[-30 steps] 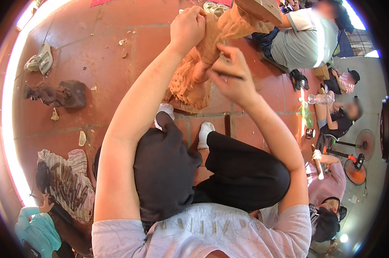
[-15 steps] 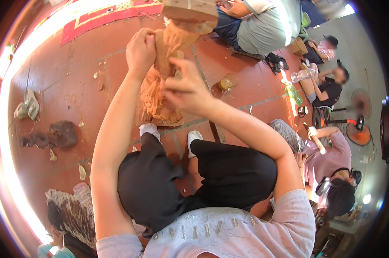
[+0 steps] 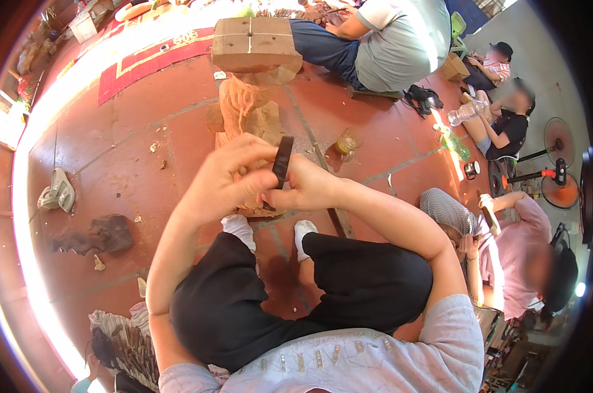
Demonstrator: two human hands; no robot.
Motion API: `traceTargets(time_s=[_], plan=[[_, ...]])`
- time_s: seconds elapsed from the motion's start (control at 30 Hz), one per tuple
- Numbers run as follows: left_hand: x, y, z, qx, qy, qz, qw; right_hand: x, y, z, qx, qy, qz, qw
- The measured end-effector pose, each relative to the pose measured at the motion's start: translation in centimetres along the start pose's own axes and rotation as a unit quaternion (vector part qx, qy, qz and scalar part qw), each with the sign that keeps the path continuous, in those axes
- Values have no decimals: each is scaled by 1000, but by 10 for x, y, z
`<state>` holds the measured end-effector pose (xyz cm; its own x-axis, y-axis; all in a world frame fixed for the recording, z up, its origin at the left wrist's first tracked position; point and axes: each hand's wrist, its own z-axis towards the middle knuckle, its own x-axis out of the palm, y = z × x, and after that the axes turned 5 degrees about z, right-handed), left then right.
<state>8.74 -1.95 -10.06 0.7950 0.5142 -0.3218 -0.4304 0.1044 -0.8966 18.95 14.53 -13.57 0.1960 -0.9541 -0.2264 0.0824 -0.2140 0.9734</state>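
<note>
My left hand (image 3: 234,173) and my right hand (image 3: 311,183) meet over the near end of a carved wooden piece. Between them is a thin, dark, bent strip (image 3: 283,160), possibly folded sandpaper. The right thumb and fingers pinch it, while the left fingers and thumb close on its other side. Just beyond my hands stands the orange-brown wood carving (image 3: 239,108), with flowing grooves along its body. A squared, uncut wooden block (image 3: 254,47) with a pale line tops it. My hands hide its lower part, which stands between my feet.
A glass mug (image 3: 349,143) stands right of the carving. Left are a dark wooden lump (image 3: 96,236) and pale sandals (image 3: 57,191). A seated person (image 3: 401,49) is close ahead; another, in pink (image 3: 512,262), works at right. Wood chips dot the tiles; fans (image 3: 558,190) stand far right.
My left hand has let go of the carving's upper part and come back toward me. My right hand has met it, and the dark strip now shows between them. The view has shifted.
</note>
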Motion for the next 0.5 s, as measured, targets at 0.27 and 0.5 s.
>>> traceTargets(time_s=[0.27, 0.5], plan=[[-3, 7, -20, -17, -103, -83, 991, -23, -9, -31, 75, 24, 81, 994], [-21, 29, -42, -112, -177, -170, 963, -107, -244, -140, 268, -511, 87, 812]])
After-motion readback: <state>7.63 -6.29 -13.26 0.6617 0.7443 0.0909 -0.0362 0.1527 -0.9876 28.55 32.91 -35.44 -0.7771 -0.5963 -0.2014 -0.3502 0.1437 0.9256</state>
